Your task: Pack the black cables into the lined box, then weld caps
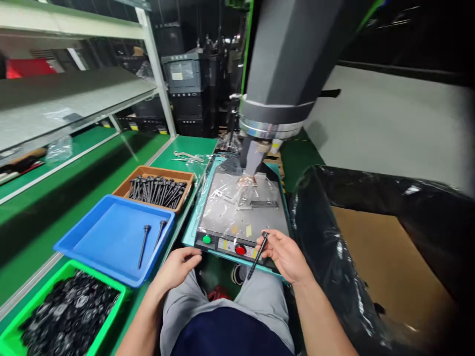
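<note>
My right hand (285,257) pinches a long black pin (257,255) in front of the press machine's front panel, close to its red button (240,249). My left hand (177,267) rests curled at the bench edge just below the green button (207,240), and what it holds, if anything, is hidden. The machine's metal plate (226,215) is covered with clear film, and the grey press head (285,64) hangs above a fixture (249,181) at its back.
A blue tray (107,237) holds two black pins. Behind it a brown tray (158,190) is full of pins. A green bin (63,311) of small black parts sits near left. A black-bag-lined cardboard box (386,257) stands to the right. Shelving runs along the left.
</note>
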`<state>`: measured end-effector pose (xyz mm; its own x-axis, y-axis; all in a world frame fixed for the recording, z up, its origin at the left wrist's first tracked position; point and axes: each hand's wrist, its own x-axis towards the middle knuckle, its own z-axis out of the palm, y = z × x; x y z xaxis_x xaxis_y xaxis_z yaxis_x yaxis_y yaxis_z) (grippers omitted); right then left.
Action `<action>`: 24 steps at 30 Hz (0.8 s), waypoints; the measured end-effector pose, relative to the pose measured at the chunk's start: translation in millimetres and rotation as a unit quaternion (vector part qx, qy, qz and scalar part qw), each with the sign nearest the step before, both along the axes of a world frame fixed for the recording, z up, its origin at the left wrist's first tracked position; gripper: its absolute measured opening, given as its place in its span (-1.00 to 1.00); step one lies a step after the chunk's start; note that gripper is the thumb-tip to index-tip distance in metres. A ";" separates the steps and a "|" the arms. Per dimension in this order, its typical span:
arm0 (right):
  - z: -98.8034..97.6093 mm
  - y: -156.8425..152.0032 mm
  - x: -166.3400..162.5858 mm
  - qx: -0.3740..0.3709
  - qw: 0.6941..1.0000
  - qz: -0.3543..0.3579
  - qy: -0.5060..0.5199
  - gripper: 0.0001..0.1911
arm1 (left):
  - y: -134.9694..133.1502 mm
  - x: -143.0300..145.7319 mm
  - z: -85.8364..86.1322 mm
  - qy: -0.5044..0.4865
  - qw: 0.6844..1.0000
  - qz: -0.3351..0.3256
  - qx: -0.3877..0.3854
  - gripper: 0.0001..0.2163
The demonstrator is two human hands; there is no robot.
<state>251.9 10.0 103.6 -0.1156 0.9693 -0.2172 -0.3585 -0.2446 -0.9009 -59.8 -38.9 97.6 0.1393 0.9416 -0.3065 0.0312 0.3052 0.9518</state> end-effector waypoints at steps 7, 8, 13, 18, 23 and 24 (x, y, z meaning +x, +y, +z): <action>4.9 12.3 -102.5 0.027 0.994 0.097 0.035 -0.56 | 2.9 41.4 31.1 -0.003 0.993 -0.085 0.077 -0.76; 5.2 16.0 -108.6 0.027 0.994 0.100 0.036 -0.55 | 6.1 39.4 29.6 0.003 0.994 -0.084 0.074 -0.76; 5.6 28.6 -109.6 0.017 0.997 0.071 0.032 -0.41 | 46.7 3.1 26.7 0.069 0.993 -0.034 0.089 -0.76; -3.7 18.2 -86.5 0.017 0.994 0.104 -0.005 -0.49 | 120.3 -75.0 40.1 0.388 0.895 0.192 0.106 -0.88; -25.6 2.1 -55.1 -0.015 0.997 0.079 -0.018 -0.54 | 152.9 -133.2 55.4 0.451 0.844 0.282 0.071 -0.87; -31.1 -0.5 -48.4 -0.024 0.997 0.065 -0.015 -0.53 | 154.8 -140.1 57.9 0.440 0.849 0.284 0.068 -0.87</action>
